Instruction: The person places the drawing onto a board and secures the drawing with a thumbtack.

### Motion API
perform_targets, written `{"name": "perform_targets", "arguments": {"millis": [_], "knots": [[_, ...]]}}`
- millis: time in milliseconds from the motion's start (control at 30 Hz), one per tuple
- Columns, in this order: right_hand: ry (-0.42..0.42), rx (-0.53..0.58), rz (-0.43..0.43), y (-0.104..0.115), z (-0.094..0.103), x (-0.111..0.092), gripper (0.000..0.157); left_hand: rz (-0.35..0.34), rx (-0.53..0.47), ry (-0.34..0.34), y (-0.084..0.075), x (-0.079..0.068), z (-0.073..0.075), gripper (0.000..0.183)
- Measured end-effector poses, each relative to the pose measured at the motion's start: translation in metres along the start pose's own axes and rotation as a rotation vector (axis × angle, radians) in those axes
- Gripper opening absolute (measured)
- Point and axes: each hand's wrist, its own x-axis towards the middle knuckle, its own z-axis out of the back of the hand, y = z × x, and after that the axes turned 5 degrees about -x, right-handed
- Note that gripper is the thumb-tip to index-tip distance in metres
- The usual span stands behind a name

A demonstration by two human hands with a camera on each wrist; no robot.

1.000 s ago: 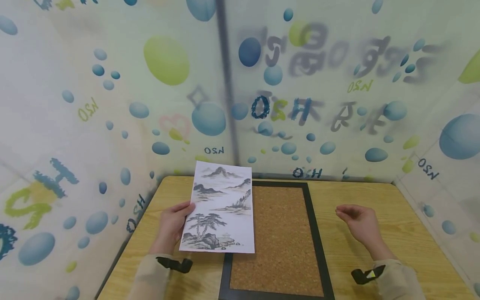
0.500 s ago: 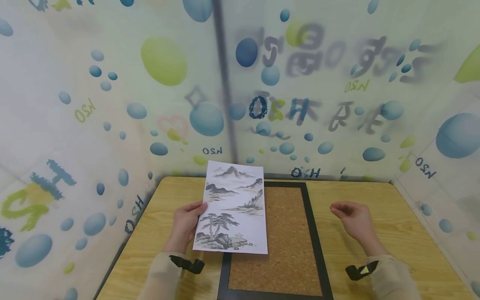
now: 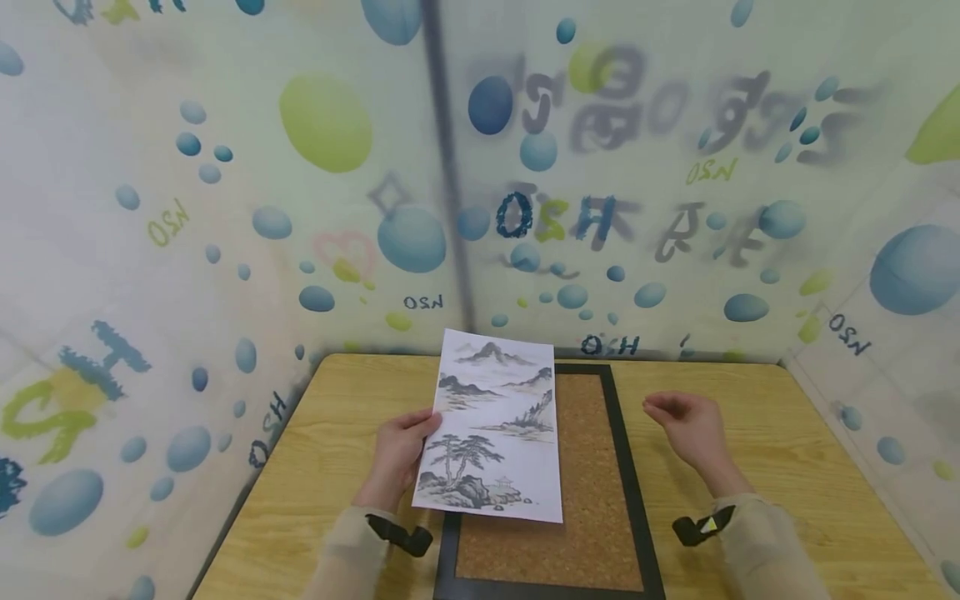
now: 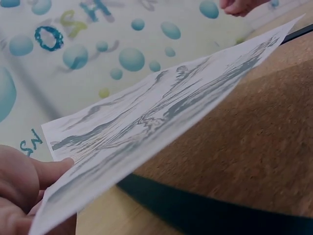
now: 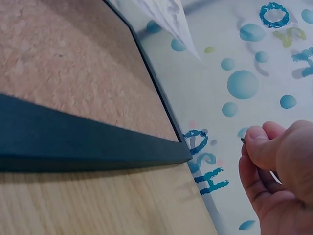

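My left hand [image 3: 400,454] holds a sheet of paper [image 3: 491,425] by its left edge, thumb on the printed face. Ink-style mountains, pines and rocks cover that face. The sheet is raised and tilted over the left part of a black-framed cork board [image 3: 600,508], hiding much of it. To the right of the board, my right hand [image 3: 690,425] is lifted over the table, thumb and forefinger pinched together. In the right wrist view a small dark pin-like thing [image 5: 243,140] peeks out between those fingertips; most of it is hidden, so I cannot tell its exact kind.
The board lies flat on a light wooden table [image 3: 750,483]. White sheeting [image 3: 660,275] printed with blue and green bubbles and lettering encloses the table at the back and both sides. Each wrist wears a small black camera strap.
My left hand has carried the sheet rightward, further over the cork board. My right hand has shifted slightly left and up, fingers still pinched.
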Motion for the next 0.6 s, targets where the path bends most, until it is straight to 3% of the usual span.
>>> {"name": "perform_targets", "arguments": {"millis": [200,600], "knots": [[-0.028,0.033,0.014,0.006,-0.007,0.007,0.009,0.002,0.015,0.0,0.006,-0.003,-0.008,0.03],[-0.026,0.109,-0.041,0.019,-0.022,0.017,0.012,0.003,0.033,0.01,0.021,-0.011,-0.019,0.028]]}}
